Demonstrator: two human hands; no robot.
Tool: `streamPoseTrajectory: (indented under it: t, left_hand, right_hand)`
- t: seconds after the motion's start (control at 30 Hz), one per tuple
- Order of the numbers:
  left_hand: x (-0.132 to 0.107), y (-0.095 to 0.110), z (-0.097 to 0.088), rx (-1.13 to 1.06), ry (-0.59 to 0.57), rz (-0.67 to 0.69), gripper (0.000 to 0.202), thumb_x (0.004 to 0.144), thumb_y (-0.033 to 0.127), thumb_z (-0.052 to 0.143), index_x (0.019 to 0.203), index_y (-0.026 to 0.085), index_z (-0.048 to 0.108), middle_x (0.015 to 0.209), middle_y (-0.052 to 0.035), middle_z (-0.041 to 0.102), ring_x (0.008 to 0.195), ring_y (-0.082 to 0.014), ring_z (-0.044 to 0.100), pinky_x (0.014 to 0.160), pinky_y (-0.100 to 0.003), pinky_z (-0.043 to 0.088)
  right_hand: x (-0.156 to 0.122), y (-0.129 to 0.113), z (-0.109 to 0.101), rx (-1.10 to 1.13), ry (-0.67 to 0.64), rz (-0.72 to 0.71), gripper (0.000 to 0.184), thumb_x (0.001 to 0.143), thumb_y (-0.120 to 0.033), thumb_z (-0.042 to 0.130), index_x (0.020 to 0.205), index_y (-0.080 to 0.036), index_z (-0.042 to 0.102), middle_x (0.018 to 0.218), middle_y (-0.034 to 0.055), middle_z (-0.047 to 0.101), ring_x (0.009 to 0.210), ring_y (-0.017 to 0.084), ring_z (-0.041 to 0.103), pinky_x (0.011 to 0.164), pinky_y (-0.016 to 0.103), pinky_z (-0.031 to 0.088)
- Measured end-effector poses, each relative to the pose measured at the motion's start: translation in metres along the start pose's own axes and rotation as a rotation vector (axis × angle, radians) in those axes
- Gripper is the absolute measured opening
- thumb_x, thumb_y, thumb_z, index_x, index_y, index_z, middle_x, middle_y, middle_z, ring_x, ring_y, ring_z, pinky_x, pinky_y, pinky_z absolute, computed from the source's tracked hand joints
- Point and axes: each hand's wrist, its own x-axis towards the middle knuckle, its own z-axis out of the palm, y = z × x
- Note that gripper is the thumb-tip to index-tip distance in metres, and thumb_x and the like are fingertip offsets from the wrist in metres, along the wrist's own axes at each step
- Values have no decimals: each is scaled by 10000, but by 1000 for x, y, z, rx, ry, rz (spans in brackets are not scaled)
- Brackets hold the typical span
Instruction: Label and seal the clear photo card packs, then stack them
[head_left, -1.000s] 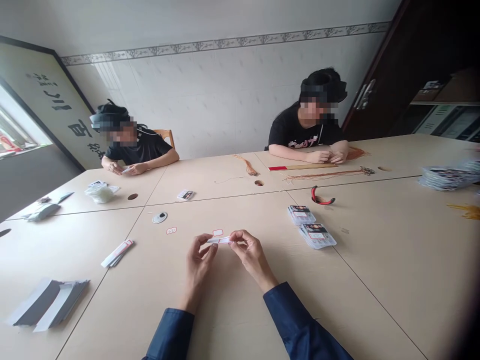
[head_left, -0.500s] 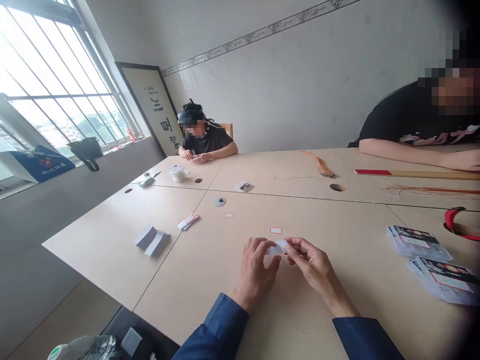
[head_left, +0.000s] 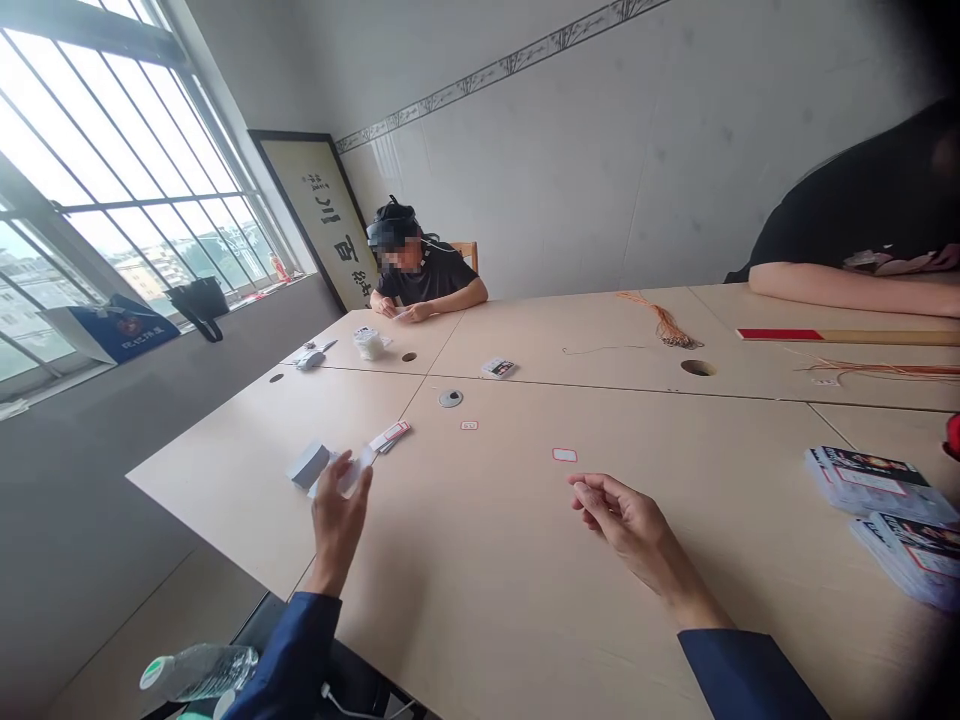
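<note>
My left hand (head_left: 337,525) has moved out over the table and holds a white paper strip (head_left: 354,472) between its fingers. Just beyond that strip lies a stack of grey-white paper sleeves (head_left: 310,465), close to my fingertips. Near it are white strips with red edging (head_left: 391,435). My right hand (head_left: 622,520) rests low over the table, fingers drawn loosely together with nothing visible in them. A small red-bordered label (head_left: 564,455) lies just beyond its fingertips.
The pale wooden table (head_left: 525,370) ends at an edge to my left. Stacks of printed cards (head_left: 874,485) lie at the right. A seated co-worker's hands (head_left: 397,310) work at the far end. Another person's forearm (head_left: 847,285) rests at the right. A water bottle (head_left: 201,672) sits below the table edge.
The view has swung left. My hands have separated, with the left hand carrying the white strip leftward to the sleeves. My right hand has let go of the strip.
</note>
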Motion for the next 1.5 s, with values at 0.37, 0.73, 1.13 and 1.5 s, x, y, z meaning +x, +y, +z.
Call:
streamPoseTrajectory:
  t: [0.37,0.73,1.13,1.5]
  left_hand:
    - [49,-55,-27,433,-6,-83,423,777,424,558,1075,153,689,1078,-154,663,1085,-323,583,968,-435,446]
    - [52,-67,-20,524,-95,-50,417,783,410,551,1133,201,638,1104,-117,681,1113,-313,587,960,-428,435]
    - [43,-31,-20,468,17,164,482,817,418,517,1199,143,618,1151,-160,629,1106,-329,556,992,-491,431]
    - [44,44,83,230,-149,288,324,837,281,536,1136,193,627,1129,-113,609,1087,-286,560,988,-445,445]
  right_hand:
    - [4,7,0,-50,1,-19,597,814,-720,559,1052,-188,688,810,65,635,754,180,570,711,280,525]
    - [3,7,-1,-47,-11,-14,581,837,-686,560,1091,-175,672,839,78,639,804,199,596,737,288,520]
    - [2,0,0,-76,-7,-50,533,848,-646,553,1059,-169,660,822,61,633,724,168,565,659,260,476]
    - [-1,-8,2,-55,3,-70,305,889,-442,472,720,-189,503,700,12,563,618,131,466,568,227,388]
